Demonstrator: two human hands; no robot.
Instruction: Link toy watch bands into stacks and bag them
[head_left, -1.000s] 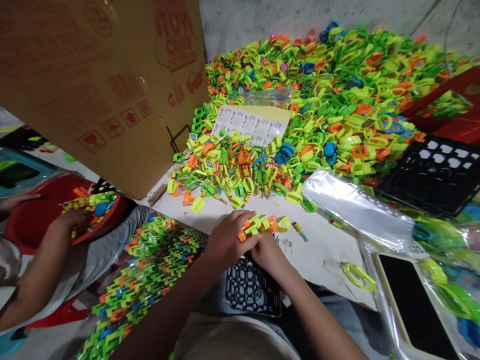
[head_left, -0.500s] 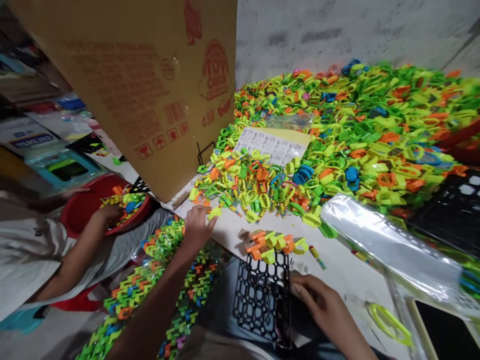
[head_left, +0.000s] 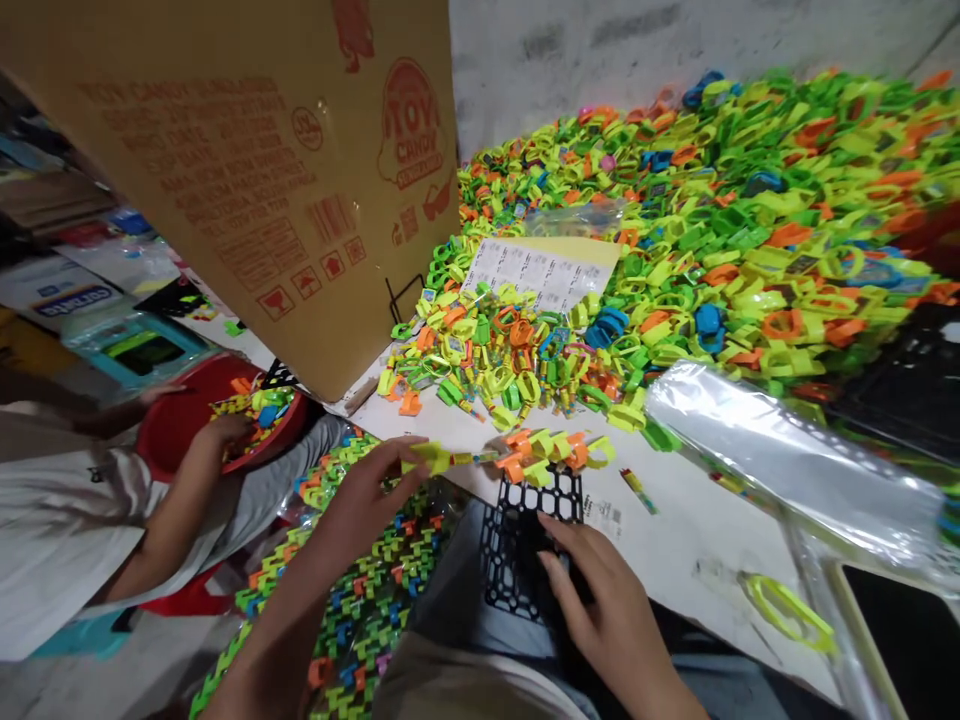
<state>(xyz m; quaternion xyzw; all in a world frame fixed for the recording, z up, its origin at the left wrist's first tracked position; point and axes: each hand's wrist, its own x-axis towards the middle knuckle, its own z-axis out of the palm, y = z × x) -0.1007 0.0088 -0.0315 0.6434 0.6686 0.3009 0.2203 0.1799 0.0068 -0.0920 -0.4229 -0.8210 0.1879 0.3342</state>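
My left hand (head_left: 379,490) pinches a yellow toy watch (head_left: 429,457) with a thin candy-filled tube pointing right from it, held above the table's front edge. A black plastic grid tray (head_left: 517,570) rests over my lap, tilted against the table edge. Orange and yellow toy watches (head_left: 551,450) sit clustered at its far end. Over the tray's right side is my right hand (head_left: 600,610), thumb and forefinger apart, with nothing visible between them. A single candy tube (head_left: 637,490) lies on the white table to the right of the tray.
A large cardboard box (head_left: 300,200) stands at the left. Behind, a big heap of toy watches (head_left: 712,230) carries a sticker sheet (head_left: 536,272). Plastic sleeves (head_left: 772,450) and a phone (head_left: 900,640) lie right. A co-worker's hand reaches into a red basin (head_left: 180,410).
My left hand has come back from the pile's edge with the yellow toy watch and its tube. My right hand has moved left and up over the tray.
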